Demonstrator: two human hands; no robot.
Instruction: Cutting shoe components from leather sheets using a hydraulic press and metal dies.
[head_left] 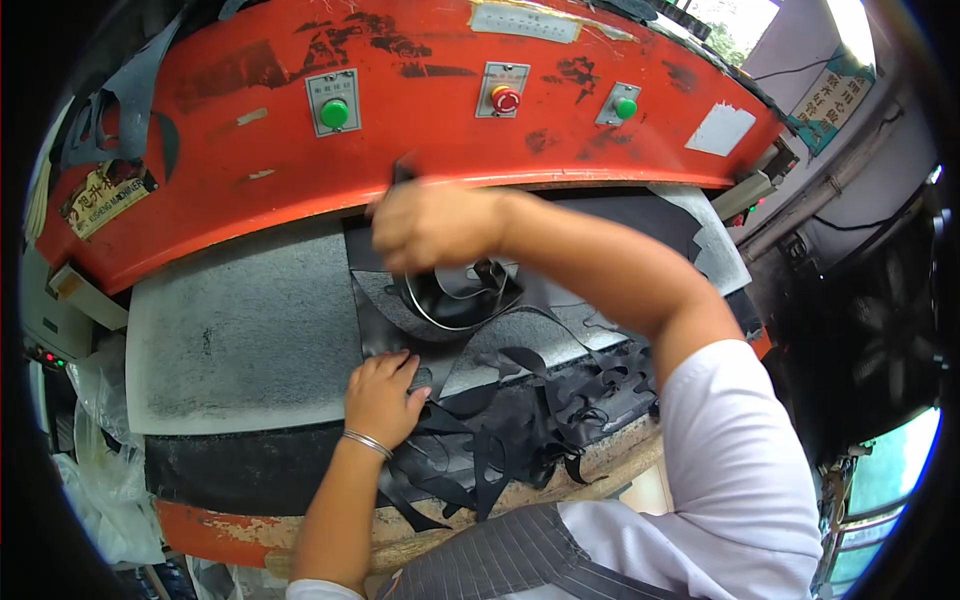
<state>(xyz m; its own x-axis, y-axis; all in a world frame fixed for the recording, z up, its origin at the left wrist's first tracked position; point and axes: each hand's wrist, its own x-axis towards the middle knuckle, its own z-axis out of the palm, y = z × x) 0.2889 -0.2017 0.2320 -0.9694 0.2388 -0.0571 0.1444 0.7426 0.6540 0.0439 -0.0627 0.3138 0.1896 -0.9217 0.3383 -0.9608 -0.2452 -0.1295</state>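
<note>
My left hand (385, 392), with a silver bangle at the wrist, lies with its fingers spread at the near edge of a black sheet (385, 335). A curved metal cutting die (450, 325) with a thin bright edge stands on the sheet, just beyond that hand. My right hand (435, 225) is closed in a fist above the die's far left side, slightly blurred. A small dark piece sticks up past its fingers, too smeared to name. The fist and forearm hide part of the die and sheet behind them.
An orange-red press beam (420, 140) spans the far side, with green buttons (334, 113) and a red knob (505, 98). A pale grey cutting board (240, 330) lies under the sheet. Black offcuts (510, 420) tangle along the near edge. Clear plastic bags (105, 480) hang at left.
</note>
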